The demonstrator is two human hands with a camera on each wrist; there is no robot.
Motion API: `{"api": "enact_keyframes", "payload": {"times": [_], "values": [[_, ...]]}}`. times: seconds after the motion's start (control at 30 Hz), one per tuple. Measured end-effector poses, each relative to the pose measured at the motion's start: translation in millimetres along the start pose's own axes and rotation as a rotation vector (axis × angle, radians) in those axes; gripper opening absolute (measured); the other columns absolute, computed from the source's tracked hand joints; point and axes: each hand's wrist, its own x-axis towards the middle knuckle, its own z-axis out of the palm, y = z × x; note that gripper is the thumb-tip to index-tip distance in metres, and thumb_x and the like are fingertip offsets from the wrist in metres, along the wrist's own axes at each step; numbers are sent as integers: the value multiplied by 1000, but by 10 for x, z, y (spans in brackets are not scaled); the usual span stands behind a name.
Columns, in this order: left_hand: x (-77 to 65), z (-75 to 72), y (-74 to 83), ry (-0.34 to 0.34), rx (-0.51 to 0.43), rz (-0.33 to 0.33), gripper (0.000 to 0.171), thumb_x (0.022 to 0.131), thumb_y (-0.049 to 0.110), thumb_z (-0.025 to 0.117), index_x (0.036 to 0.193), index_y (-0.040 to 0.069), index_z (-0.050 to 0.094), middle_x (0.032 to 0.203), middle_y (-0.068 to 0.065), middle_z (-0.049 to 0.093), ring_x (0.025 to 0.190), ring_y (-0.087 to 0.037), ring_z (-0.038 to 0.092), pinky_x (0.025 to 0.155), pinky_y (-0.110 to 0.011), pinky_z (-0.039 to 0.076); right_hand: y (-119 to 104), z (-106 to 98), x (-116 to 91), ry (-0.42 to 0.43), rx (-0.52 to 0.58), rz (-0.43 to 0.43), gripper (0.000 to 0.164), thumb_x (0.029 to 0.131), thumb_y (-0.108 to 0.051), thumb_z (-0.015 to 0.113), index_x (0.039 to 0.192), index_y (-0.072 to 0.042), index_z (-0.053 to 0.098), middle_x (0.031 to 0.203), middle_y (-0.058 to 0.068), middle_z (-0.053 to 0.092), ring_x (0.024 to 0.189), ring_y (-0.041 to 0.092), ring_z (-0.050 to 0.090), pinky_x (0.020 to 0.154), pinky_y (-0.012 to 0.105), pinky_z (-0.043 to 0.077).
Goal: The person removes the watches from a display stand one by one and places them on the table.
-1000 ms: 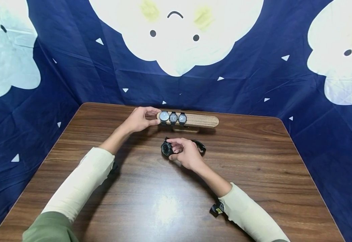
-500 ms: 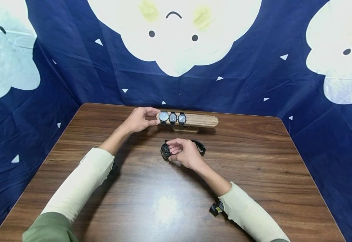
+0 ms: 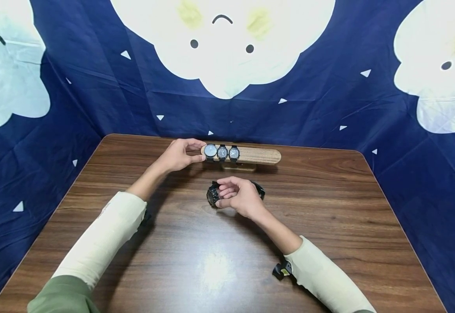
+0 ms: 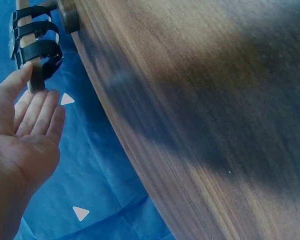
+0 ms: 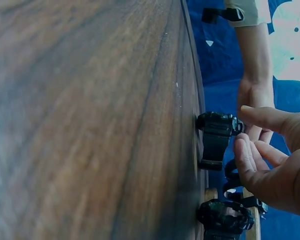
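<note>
At the back of the table, my left hand (image 3: pixel 177 155) grips the left end of a wooden watch stand (image 3: pixel 260 156), thumb on the front and fingers behind. Three dark watches are strapped around its bar: a round one (image 3: pixel 210 150) at the left end, then two squarish ones (image 3: pixel 228 153). In front of the stand, my right hand (image 3: pixel 243 199) has its thumb and fingers either side of a chunky black wristwatch (image 3: pixel 212 195), pinching it near its edge. That watch stands tilted on the table, its strap (image 5: pixel 214 150) showing in the right wrist view.
A second black watch (image 3: pixel 259 190) lies on the wooden table (image 3: pixel 329 204), partly behind my right hand. A dark blue cloth (image 3: pixel 309 113) with white clouds hangs behind and beside the table. A small black camera (image 3: pixel 282 270) sits under my right sleeve.
The watch at my right hand has tilted, its face turning leftward. My right fingers have shifted slightly on it. My left hand stays at the stand's end.
</note>
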Motion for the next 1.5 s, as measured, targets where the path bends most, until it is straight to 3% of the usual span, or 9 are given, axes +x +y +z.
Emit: {"api": "enact_keyframes", "payload": {"times": [0.4, 0.67, 1.03, 1.27, 1.5], "values": [[8, 5, 5, -1, -7, -5, 49, 100, 17, 86, 144, 2, 73, 141, -24, 77, 136, -41, 73, 123, -56, 53, -41, -226, -3, 73, 71, -50, 61, 81, 9, 92, 139, 9, 71, 126, 36, 75, 101, 25, 80, 89, 20, 66], [4, 5, 17, -16, -17, -9, 51, 101, 20, 86, 146, 1, 71, 144, -25, 76, 138, -43, 71, 126, -58, 50, -102, -445, -7, 153, 79, -79, 57, 84, 6, 92, 138, 6, 74, 127, 34, 76, 101, 22, 79, 90, 20, 66], [0, -2, 7, -15, -7, -23, 51, 101, 20, 86, 147, 4, 71, 145, -22, 76, 139, -40, 72, 126, -56, 51, -85, -674, 10, 230, 113, -22, 62, 83, 9, 92, 141, 7, 71, 131, 35, 74, 95, 8, 76, 91, 19, 66], [-3, -4, -2, -14, -12, -26, 51, 100, 18, 86, 147, 4, 71, 145, -22, 76, 139, -39, 72, 126, -56, 51, -50, -843, 23, 294, 91, -19, 59, 84, 7, 93, 140, 5, 74, 123, 24, 78, 92, 4, 76, 90, 18, 66], [0, 0, 1, -11, -13, -26, 51, 100, 19, 86, 147, 5, 72, 143, -22, 77, 138, -39, 72, 125, -56, 51, -19, -991, 59, 367, 64, -40, 57, 83, 6, 93, 137, 3, 75, 128, 34, 75, 90, 1, 76, 89, 16, 64]]}}
